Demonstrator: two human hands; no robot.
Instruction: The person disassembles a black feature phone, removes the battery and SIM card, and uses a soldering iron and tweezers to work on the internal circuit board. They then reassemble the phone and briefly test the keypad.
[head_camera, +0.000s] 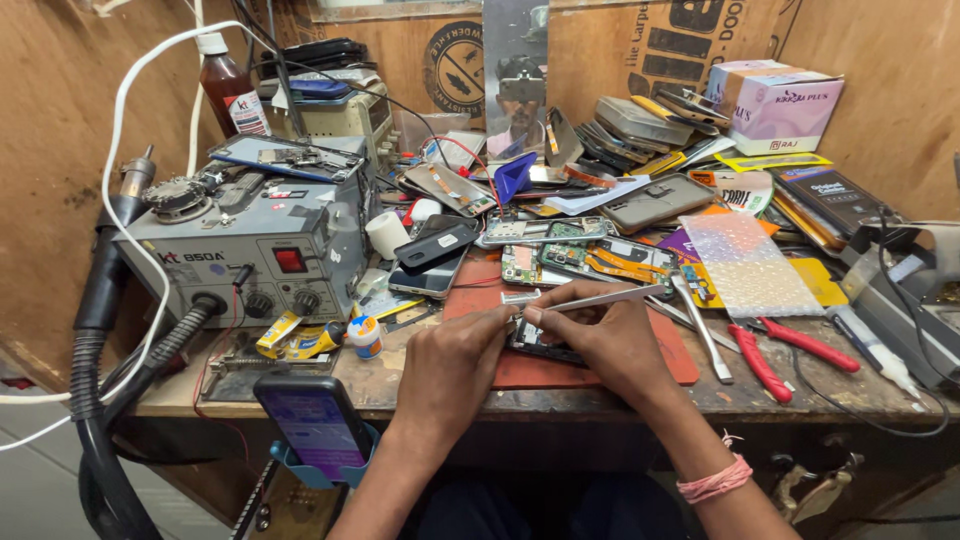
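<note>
1. nearest, a phone (312, 425) with a lit purple screen leans in a blue holder at the near left edge of the table (420, 385).
2. just beyond, both hands meet over a red mat (668, 352) – the left hand (455, 365) is pinched narrow on the edge of a small dark phone board (540, 345) lying on the mat, largely hidden under the hands.
3. the right hand (600, 335), a pink band at its wrist, is closed around metal tweezers (600, 299) whose tips point left, touching the board near the left fingertips.
4. right of the hands lie red-handled pliers (780, 355) and a sheet of bubble wrap (745, 262).
5. left of them sits a grey hot-air rework station (245, 255) with knobs and a red switch – its black hose droops off the near left.
6. farther back, opened phones with green boards (590, 258) lie beyond the mat.
7. farthest, a pink and white box (775, 105) stands at the right and a brown bottle (228, 90) at the left, against wooden walls.
</note>
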